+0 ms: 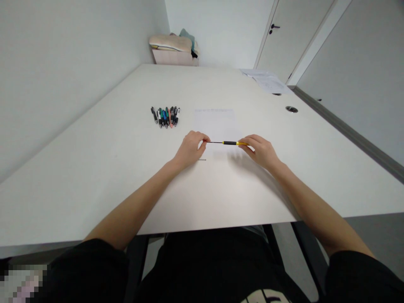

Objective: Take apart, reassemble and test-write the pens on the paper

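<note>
My right hand [259,150] pinches the rear of a yellow pen barrel [230,143] with a black grip. From the barrel's left end runs a thin dark ink refill [216,142], its far end between the closed fingertips of my left hand [191,148]. Barrel and refill lie in one line, held level above the table. Below them is a white sheet of paper [216,120] with faint print along its top. A small thin grey piece [202,160] rests by my left wrist, too small to name surely.
Several pens [166,117] in black, white, green, blue and pink lie side by side, left of the paper on the white table [104,168]. More papers [267,80] are at the far right, near a round cable hole [291,109]. Folded cloth [172,43] sits beyond the far edge.
</note>
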The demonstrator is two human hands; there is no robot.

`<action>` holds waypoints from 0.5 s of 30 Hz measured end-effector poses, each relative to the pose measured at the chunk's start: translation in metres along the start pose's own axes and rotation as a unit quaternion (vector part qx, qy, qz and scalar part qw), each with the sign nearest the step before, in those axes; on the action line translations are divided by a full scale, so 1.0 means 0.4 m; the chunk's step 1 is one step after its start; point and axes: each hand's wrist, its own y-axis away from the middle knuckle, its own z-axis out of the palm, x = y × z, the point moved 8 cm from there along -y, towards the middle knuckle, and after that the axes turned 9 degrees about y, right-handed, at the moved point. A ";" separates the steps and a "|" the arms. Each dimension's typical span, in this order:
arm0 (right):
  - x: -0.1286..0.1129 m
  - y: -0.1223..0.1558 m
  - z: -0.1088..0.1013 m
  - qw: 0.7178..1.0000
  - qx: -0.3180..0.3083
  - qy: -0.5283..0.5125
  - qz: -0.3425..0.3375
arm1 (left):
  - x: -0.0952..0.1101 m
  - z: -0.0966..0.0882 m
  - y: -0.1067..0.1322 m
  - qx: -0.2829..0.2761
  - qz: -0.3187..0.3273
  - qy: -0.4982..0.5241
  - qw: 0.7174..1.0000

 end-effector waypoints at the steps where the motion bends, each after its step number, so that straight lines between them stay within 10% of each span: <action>1: -0.003 0.000 0.001 1.000 -0.001 0.000 -0.002 | 0.005 0.001 0.000 0.001 0.005 0.008 1.000; 15: -0.047 -0.010 0.010 1.000 -0.024 0.001 -0.018 | 0.057 0.022 0.006 0.023 0.006 0.068 0.997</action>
